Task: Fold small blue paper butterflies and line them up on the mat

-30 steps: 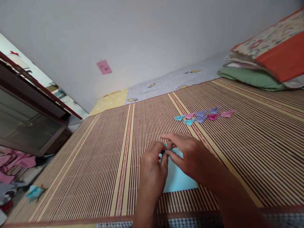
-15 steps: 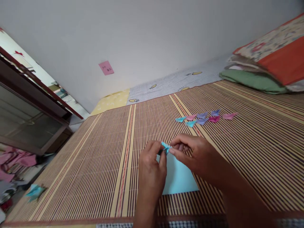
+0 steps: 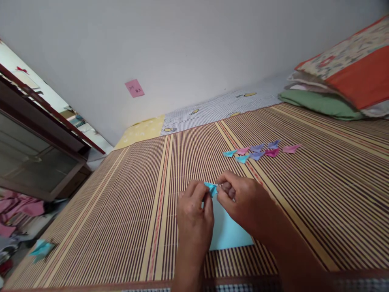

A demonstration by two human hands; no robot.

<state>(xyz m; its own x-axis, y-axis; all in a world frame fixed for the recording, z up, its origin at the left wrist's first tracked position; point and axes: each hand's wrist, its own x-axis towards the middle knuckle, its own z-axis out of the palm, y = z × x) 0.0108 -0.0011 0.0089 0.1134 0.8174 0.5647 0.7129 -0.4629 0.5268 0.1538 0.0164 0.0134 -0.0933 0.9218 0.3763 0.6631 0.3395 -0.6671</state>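
Note:
A small folded blue paper piece [image 3: 210,188] is pinched between both hands near the middle of the mat. My left hand [image 3: 195,207] grips its left side with thumb and fingers. My right hand [image 3: 240,196] holds its right end between thumb and forefinger. Beneath the hands lies a flat light-blue sheet [image 3: 229,231], partly covered by them. Beyond the right hand, several small folded papers in blue, pink and purple [image 3: 257,155] rest in two rows.
A striped mat [image 3: 127,211] covers the bed. Green and orange bedding [image 3: 361,81] is stacked at the right back. A crumpled blue paper [image 3: 41,249] lies at the left edge. On the wall is a pink note [image 3: 134,88].
The folded piece has turned slightly between the fingers, and its right side now shows more broadly. My right hand has shifted a little, its fingers more curled. The view has moved slightly.

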